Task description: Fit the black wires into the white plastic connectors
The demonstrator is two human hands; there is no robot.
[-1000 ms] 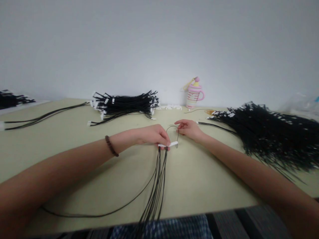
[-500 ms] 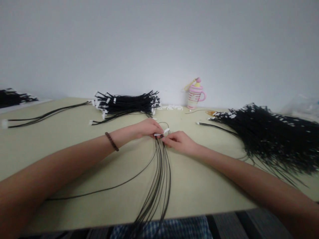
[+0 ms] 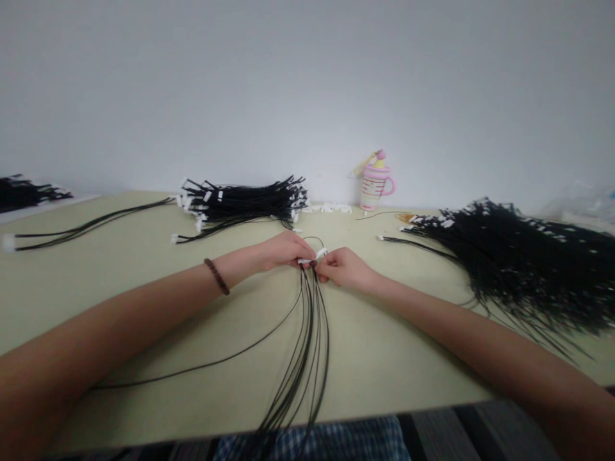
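My left hand (image 3: 289, 250) is closed, with thumb and fingers pinching a small white connector (image 3: 304, 260). My right hand (image 3: 342, 266) meets it from the right, its fingertips pinched at the black wires (image 3: 314, 272) beside the connector. A second white connector piece (image 3: 321, 253) slants up between the two hands. From the hands, a loose bundle of black wires (image 3: 305, 358) runs down over the table's front edge. One wire (image 3: 202, 366) curves away to the left under my forearm, and a thin loop rises behind the connectors.
Behind my left hand lies a pile of black cables with white connectors (image 3: 245, 202). A larger wire heap (image 3: 533, 262) covers the right side. Several loose white connectors (image 3: 329, 207) and a pink striped cup (image 3: 375, 186) stand near the wall. Another cable (image 3: 91, 224) lies at left.
My right fingers have shifted slightly at the wires and curled in more. The slanted white connector piece has turned a little. My left hand holds nearly the same place.
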